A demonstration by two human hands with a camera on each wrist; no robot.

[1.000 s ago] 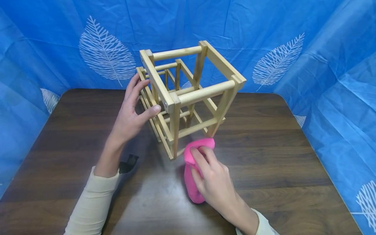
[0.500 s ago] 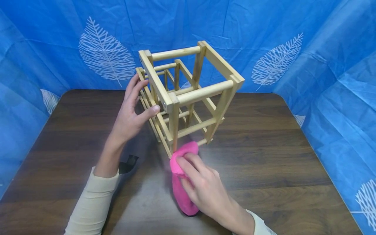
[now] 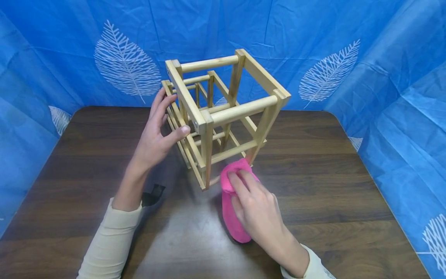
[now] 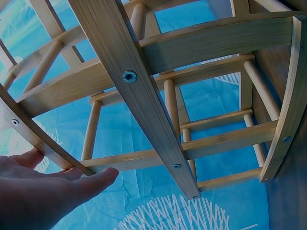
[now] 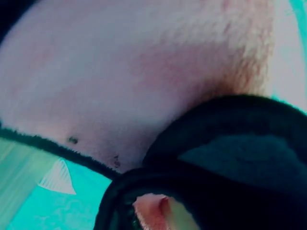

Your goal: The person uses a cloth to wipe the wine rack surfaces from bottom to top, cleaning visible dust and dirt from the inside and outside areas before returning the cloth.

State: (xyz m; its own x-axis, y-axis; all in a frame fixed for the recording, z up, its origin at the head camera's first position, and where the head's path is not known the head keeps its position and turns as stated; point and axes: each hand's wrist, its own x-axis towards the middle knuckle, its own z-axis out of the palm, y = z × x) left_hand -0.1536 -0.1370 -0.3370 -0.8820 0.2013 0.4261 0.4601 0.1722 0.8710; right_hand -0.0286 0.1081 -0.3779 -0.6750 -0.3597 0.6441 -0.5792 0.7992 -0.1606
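Note:
A pale wooden rack point(image 3: 244, 109) of slats and round dowels stands on the table, angled away from me. My left hand point(image 3: 153, 137) holds its left side; in the left wrist view, the fingers go behind a wooden rail point(image 4: 41, 136) and the thumb lies on the near side. With fingers and thumb, my right hand point(image 3: 259, 211) pinches a bunched pink cloth point(image 3: 234, 221). The cloth's upper end is at the foot of the rack's near right post, over the lowest bar, and the rest hangs toward the table. Mostly wrist and a black strap point(image 5: 230, 120) fill the right wrist view.
The brown wood-grain table point(image 3: 331, 186) extends around the rack. Blue curtains point(image 3: 271, 23) with white leaf prints close off the back and both sides. A black strap end point(image 3: 152, 195) sticks out by my left wrist.
My right hand slid the cloth left along the lowest bar to the near left post, then back right to the near right post. Left hand and rack stay in place.

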